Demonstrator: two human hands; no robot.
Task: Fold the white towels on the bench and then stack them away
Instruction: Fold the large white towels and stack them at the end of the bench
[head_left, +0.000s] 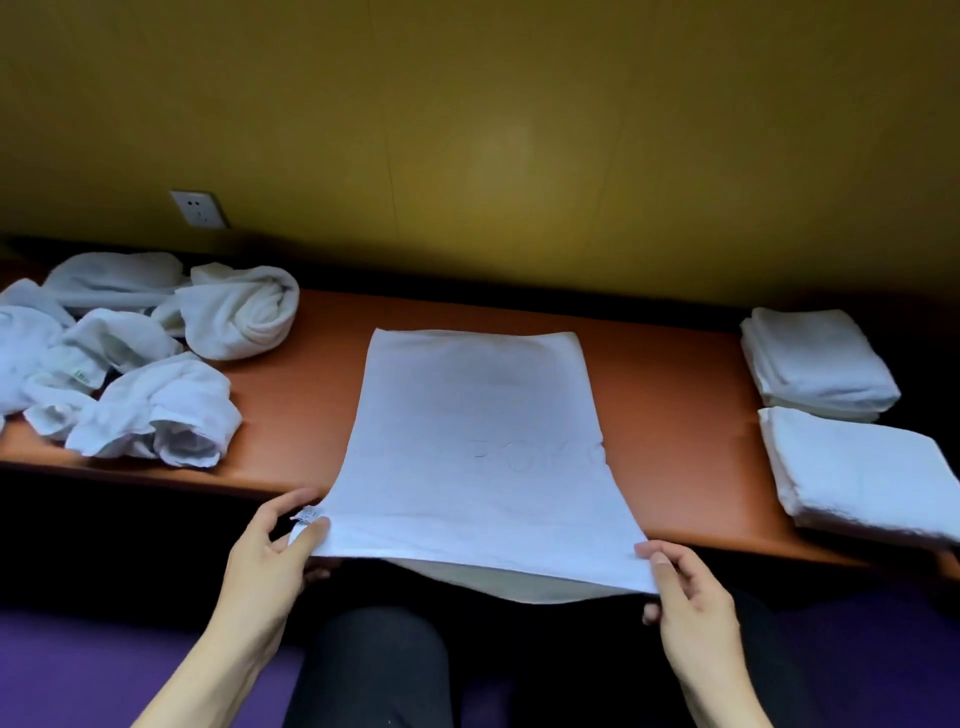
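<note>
A white towel (478, 441) lies spread flat across the middle of the orange bench (670, 415), its near end hanging over the front edge. My left hand (275, 561) pinches the near left corner, where a small label shows. My right hand (685, 597) pinches the near right corner. A heap of several crumpled white towels (130, 358) covers the bench's left end. Two piles of folded white towels sit at the right end: a far pile (815, 364) and a near pile (862, 473).
A yellow wall (493, 130) rises straight behind the bench, with a white socket (198, 209) at the left. My dark-trousered legs (374, 670) are below the bench's front edge, over a purple floor (78, 670).
</note>
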